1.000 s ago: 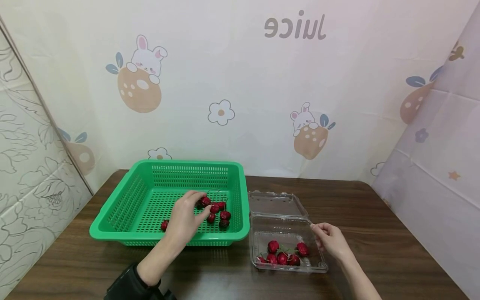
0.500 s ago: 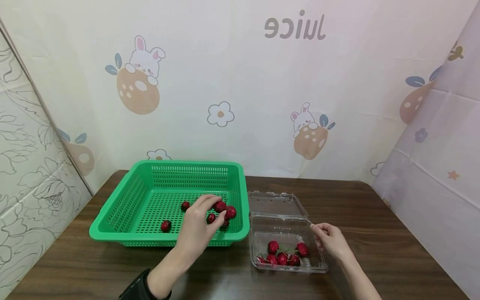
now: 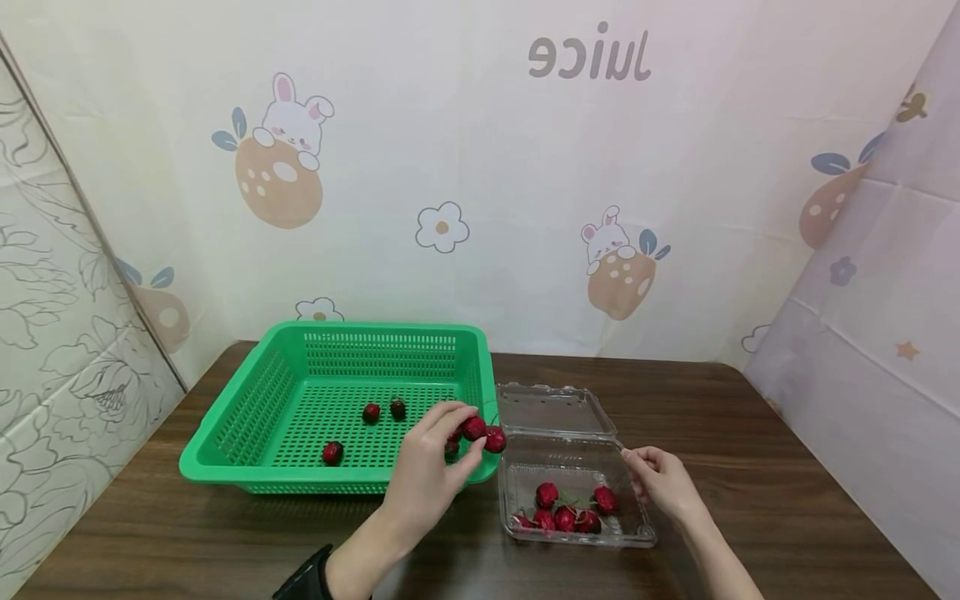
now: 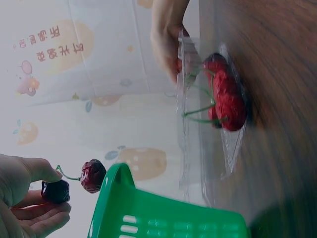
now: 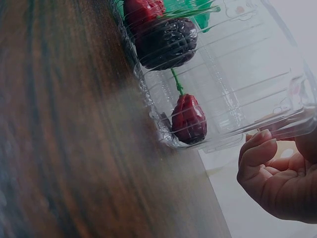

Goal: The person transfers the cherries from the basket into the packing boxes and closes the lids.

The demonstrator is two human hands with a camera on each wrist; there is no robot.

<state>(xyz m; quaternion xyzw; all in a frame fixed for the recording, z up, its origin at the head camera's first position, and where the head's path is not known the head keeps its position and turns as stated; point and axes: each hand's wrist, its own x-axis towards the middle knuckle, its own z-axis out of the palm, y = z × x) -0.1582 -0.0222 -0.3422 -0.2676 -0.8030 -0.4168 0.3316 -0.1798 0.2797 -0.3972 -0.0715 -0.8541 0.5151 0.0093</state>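
Observation:
In the head view my left hand (image 3: 431,458) is over the right front rim of the green basket (image 3: 225,400). It pinches wrinkled dark-red cherries between thumb and fingers. One cherry (image 4: 55,192) sits at the fingertips in the left wrist view, and a second cherry (image 4: 93,175) sticks out beside it on a green stem. The clear plastic box (image 3: 570,454) stands with its lid folded back, and several cherries (image 3: 566,517) lie in its front part. My right hand (image 3: 663,479) pinches the box's right edge, seen closer in the right wrist view (image 5: 277,173).
Loose cherries lie in the basket, one cherry (image 3: 332,452) near its front left. More there are partly hidden behind my left hand. The brown wooden table (image 3: 720,433) carries both containers, and a printed curtain (image 3: 510,167) rises behind it.
My left hand has moved rightward across the basket to its right rim, bringing cherries up with it. Cherries left behind in the middle now show. My right hand and the box have stayed put.

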